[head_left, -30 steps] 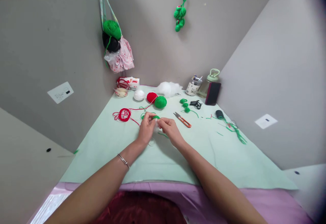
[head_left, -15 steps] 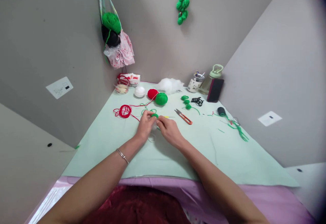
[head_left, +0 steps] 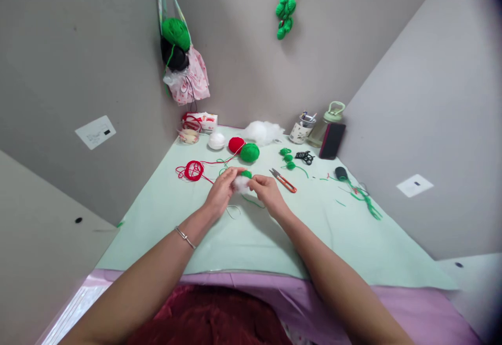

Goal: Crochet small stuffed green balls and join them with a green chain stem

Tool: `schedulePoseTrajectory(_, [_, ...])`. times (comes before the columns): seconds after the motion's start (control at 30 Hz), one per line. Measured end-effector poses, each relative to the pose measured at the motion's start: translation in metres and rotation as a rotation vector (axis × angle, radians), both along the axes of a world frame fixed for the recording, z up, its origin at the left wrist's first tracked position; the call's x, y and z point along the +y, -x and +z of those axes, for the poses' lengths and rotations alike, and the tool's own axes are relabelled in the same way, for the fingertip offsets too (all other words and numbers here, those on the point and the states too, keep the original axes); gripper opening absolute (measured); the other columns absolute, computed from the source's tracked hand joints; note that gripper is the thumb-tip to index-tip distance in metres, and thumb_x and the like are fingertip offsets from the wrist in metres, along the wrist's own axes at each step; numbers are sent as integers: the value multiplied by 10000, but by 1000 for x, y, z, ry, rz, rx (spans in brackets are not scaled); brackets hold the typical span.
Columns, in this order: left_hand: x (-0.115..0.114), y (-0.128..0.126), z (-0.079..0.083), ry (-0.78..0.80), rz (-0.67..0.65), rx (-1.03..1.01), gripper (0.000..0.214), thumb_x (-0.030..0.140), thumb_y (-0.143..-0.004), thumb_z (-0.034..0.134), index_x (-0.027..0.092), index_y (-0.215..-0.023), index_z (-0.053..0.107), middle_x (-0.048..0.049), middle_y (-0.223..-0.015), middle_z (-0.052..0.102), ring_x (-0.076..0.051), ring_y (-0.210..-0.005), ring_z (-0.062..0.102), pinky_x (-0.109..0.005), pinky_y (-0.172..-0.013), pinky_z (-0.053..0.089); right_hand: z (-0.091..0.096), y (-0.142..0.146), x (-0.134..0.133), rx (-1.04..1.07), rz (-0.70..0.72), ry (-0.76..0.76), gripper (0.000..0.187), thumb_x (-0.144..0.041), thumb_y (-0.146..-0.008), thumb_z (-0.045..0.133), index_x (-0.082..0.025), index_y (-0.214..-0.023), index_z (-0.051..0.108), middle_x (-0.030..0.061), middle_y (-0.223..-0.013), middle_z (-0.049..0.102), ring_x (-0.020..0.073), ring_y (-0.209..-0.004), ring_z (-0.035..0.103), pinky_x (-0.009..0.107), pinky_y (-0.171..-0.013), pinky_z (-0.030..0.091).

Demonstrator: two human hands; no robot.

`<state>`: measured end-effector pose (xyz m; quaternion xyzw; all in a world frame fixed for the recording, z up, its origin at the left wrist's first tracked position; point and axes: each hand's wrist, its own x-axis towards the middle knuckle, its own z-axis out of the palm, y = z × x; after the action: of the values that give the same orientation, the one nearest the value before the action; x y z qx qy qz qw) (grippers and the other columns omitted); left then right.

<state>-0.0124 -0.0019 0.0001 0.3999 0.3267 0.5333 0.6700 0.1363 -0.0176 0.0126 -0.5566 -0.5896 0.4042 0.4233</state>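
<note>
My left hand (head_left: 223,191) is closed around a small green crocheted piece (head_left: 247,174), which shows above the fingers. A tuft of white fiber stuffing (head_left: 240,184) bulges out just below it, between the two hands. From the right, my right hand (head_left: 268,192) pinches at the edge of the tuft with thumb and forefinger; its fingertips are partly hidden. A thin green yarn tail (head_left: 254,202) trails under the hands over the mat. Right of them lie orange-handled thread snips (head_left: 284,181).
Behind the hands sit a green yarn ball (head_left: 250,152), a red ball (head_left: 236,145), a white ball (head_left: 216,141) and a heap of stuffing (head_left: 262,132). Loose red yarn (head_left: 193,171) lies left. A phone (head_left: 332,141) leans against a bottle (head_left: 318,131); small green pieces (head_left: 288,158) lie right.
The hands have parted slightly, my right hand shifting right. More of the white stuffing and the green yarn tail now show between and below them. The view has shifted a little.
</note>
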Motion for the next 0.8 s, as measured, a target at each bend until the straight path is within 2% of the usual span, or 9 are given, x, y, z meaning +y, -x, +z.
schedulePoseTrajectory(0.1, [-1, 3, 3, -10, -65, -7, 304, 324, -776, 800, 186, -1043, 756, -57, -1022, 733, -156, -896, 657, -254, -810, 526, 3, -3, 1, 58, 39, 64, 280, -469, -756, 509, -260, -611, 392, -96, -501, 239, 98, -454, 203, 264, -448, 209])
schedulePoseTrajectory(0.23, [-2, 1, 1, -7, -80, 31, 359, 275, -711, 846, 196, -1047, 746, -42, -921, 734, -153, -823, 660, -258, -762, 521, 4, -5, 1, 67, 84, 88, 334, -532, -761, 519, -267, -621, 372, -99, -504, 234, 99, -455, 202, 267, -445, 203])
schedulePoseTrajectory(0.3, [-2, -2, -2, -8, -45, 53, 352, 275, -705, 838, 196, -1030, 728, -34, -902, 728, -148, -786, 654, -251, -719, 507, 4, -5, -1, 43, 90, 62, 352, -536, -774, 545, -252, -620, 407, -81, -518, 292, 106, -485, 255, 268, -477, 223])
schedulePoseTrajectory(0.47, [2, -7, -10, -33, 92, 123, 301, 239, -697, 783, 189, -969, 664, -9, -812, 692, -143, -696, 613, -254, -651, 465, 4, 3, -9, -42, 88, -57, 297, -404, -786, 577, -224, -597, 437, -42, -588, 417, 133, -618, 367, 276, -583, 261])
schedulePoseTrajectory(0.57, [7, -10, -13, -69, 188, 168, 225, 189, -712, 748, 193, -908, 639, 5, -776, 657, -149, -727, 598, -261, -691, 463, 1, 10, -9, -57, 71, -93, 344, -458, -844, 539, -223, -606, 456, -35, -593, 431, 141, -634, 384, 281, -601, 272])
schedulePoseTrajectory(0.67, [9, -13, -12, -116, 260, 189, 172, 146, -731, 720, 200, -859, 619, 3, -825, 648, -155, -820, 602, -268, -788, 467, -3, 14, -6, -34, 48, -88, 413, -541, -892, 464, -231, -620, 446, -39, -569, 403, 137, -595, 369, 279, -575, 275])
schedulePoseTrajectory(0.8, [4, -12, -10, -142, 245, 184, 151, 169, -761, 711, 202, -881, 626, -7, -863, 666, -167, -851, 621, -289, -815, 474, -6, 12, 1, -9, 27, -65, 449, -594, -868, 490, -240, -601, 426, -57, -526, 345, 119, -538, 308, 277, -532, 254])
